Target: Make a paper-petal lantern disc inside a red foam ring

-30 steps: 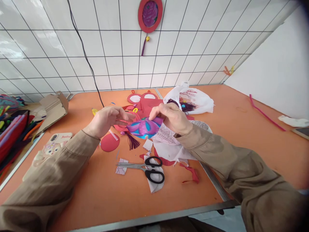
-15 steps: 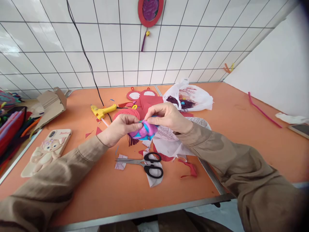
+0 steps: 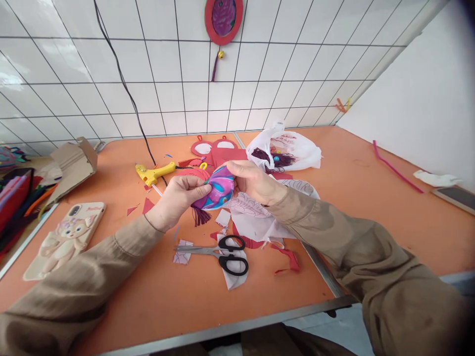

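Note:
Between my two hands is a rounded piece of purple, pink and blue patterned fabric (image 3: 219, 190), raised over the table. My left hand (image 3: 181, 198) pinches its left edge between thumb and fingers. On the opposite side my right hand (image 3: 254, 182) grips the upper right edge, thumb on top and fingertips behind. A dark purple tassel (image 3: 201, 216) hangs below the left part of the fabric; where it attaches is hidden. Black-handled scissors (image 3: 232, 254) lie below the hands on white scraps. A white printed cloth (image 3: 256, 217) spreads under my right wrist.
A yellow glue gun (image 3: 154, 173) lies left of the red felt pieces (image 3: 230, 155). Behind my right hand sits a white plastic bag (image 3: 302, 151) with purple tassels. A phone case (image 3: 67, 240) is at left, and a finished red oval ornament (image 3: 208, 27) hangs on the tiled wall.
The fabric, bunched before, is now flatter and tilted up. My right hand has shifted from pinching its top to gripping the right edge. The view has turned slightly.

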Motion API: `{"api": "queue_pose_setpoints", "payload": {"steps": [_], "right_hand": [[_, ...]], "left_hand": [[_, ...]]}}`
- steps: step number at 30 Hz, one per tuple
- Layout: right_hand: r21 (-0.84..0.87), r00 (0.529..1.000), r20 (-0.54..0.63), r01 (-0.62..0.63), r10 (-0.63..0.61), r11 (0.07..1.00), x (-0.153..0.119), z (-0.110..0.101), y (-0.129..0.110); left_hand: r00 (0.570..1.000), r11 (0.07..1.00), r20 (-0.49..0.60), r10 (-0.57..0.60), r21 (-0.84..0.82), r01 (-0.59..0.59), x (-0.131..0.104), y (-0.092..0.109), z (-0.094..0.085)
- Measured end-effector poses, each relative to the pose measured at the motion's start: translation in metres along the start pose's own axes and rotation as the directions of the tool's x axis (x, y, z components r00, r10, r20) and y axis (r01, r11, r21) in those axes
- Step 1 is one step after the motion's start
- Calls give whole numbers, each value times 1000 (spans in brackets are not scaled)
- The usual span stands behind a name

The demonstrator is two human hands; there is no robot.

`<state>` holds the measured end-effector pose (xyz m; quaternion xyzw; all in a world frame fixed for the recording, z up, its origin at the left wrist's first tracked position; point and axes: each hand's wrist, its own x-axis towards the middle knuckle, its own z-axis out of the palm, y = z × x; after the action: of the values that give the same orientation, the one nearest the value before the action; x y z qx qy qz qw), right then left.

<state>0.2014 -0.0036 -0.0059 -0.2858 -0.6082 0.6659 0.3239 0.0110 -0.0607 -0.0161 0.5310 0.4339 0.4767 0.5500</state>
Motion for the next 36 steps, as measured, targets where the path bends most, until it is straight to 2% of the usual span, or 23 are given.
{"api": "queue_pose_setpoints", "payload": {"steps": [3, 7, 13, 17, 21, 27, 33, 36], "right_hand": [[54, 999, -47, -3, 5, 999, 1, 2, 3], [85, 991, -121, 69, -59, 994, 1, 5, 4], [201, 996, -74, -36, 52, 979, 1, 9, 8], [225, 990, -139, 10, 22, 974, 2, 9, 11], [223, 991, -132, 4, 26, 975, 1, 9, 9], [268, 987, -111, -87, 120, 960, 1, 8, 7], [190, 987, -156, 53, -23, 980, 3, 7, 11], [170, 985, -171, 62, -33, 984, 2, 8, 9]], "left_hand": [[1000, 1000, -12, -12, 7, 12, 0, 0, 0], [1000, 1000, 6, -16, 7, 16, -1, -1, 1], [1000, 1000, 0, 14, 12, -14, -3, -2, 5], [998, 999, 56, 31, 11, -32, -2, -5, 3], [993, 999, 108, 45, -19, -43, 0, -9, 0], [996, 997, 48, 77, 11, -78, 1, -10, 0], [999, 999, 35, 41, -15, -40, 2, -11, -1], [999, 999, 47, 18, -48, -16, 2, -11, -1]]}}
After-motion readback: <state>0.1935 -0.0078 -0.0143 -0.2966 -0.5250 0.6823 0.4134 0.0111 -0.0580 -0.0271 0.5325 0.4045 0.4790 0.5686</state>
